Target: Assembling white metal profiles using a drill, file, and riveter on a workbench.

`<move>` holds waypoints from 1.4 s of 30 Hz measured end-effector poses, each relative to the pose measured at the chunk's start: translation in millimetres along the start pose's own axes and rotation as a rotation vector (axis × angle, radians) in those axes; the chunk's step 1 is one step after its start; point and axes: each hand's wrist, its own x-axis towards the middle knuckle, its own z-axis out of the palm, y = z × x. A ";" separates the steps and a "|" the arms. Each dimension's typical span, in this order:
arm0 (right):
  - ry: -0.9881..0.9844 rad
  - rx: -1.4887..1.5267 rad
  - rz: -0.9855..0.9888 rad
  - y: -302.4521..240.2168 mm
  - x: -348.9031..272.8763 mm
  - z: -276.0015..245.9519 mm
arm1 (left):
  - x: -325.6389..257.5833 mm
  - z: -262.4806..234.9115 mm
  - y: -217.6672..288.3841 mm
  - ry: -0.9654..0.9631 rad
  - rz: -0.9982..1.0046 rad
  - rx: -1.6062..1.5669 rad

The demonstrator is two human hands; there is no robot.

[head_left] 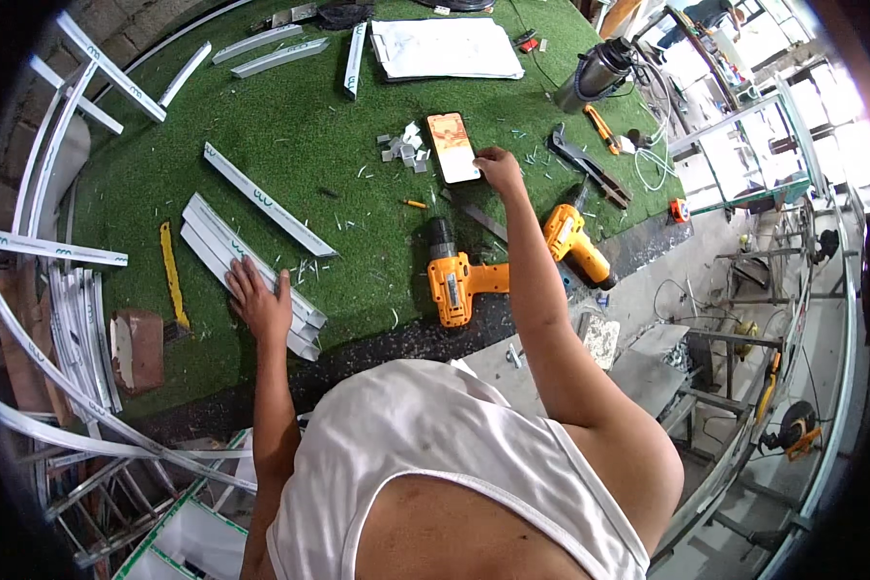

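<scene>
Spread flat, the fingers of the left hand rest over a bundle of white strips without closing round it. On the right hand, the fingers are bunched at the lower right corner of an upright-lying phone, its screen lit; whether they pinch it or only tap it, I cannot tell.

Both things lie on the green turf-topped table, the strips slanting at left, the phone near the middle. I judge the strips light, fairly stiff along their length, smooth enough to slide over one another; they are best gathered round the middle, with the ends kept even. The phone looks slick and its glass breakable, so its long edges are the place to hold.

Beside the phone sits a heap of small metal pieces; nearer the person lie an orange drill and, across the right forearm, another drill.

The left palm hides part of the strips, the forearm covers the first drill's handle end, and the dark rim cuts off the white frames at far left.
</scene>
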 end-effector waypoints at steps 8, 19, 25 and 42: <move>0.026 -0.021 -0.023 4.4 2.1 0.8 | 0.5 -1.6 1.3 0.017 0.015 -0.010; 0.247 -0.571 -0.045 -39.0 -25.3 22.4 | -0.2 0.2 0.8 0.008 0.004 0.007; 0.214 -0.572 -0.024 -37.0 -16.9 17.5 | 0.2 2.6 -0.9 0.035 0.017 -0.021; 0.047 -0.266 0.247 -17.0 24.4 -14.9 | 35.6 -17.8 5.1 0.090 -0.238 -0.183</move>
